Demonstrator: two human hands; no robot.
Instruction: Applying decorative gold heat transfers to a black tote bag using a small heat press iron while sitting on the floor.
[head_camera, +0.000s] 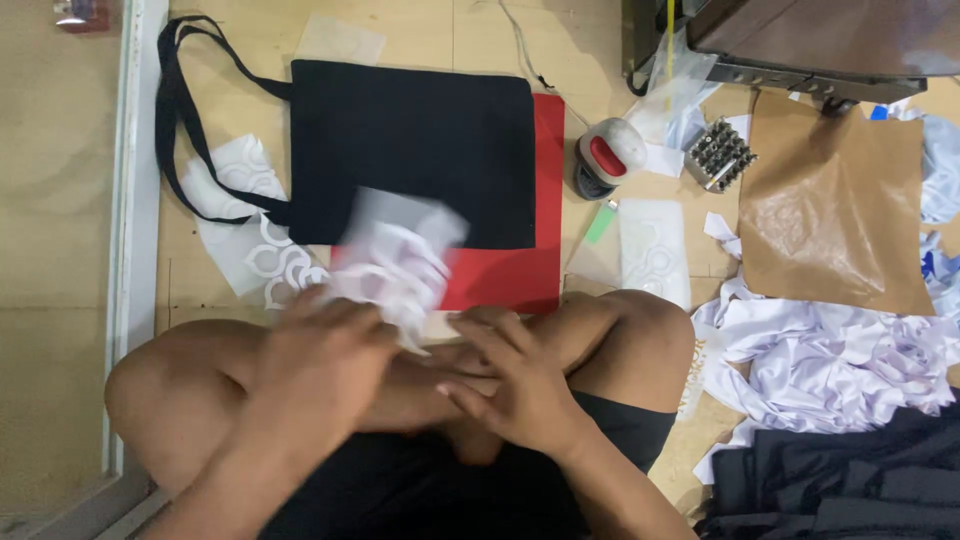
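1 black tote bag (410, 165) lies flat on the wooden floor (60, 200), overlapping a red sheet (515, 270). A brown paper sheet (835, 205) lies well apart to the right. The left hand (320, 355) grips a blurred white printed film sheet (400, 260) over the bag's near edge. The right hand (515, 375) rests loosely open on the crossed legs, holding nothing.
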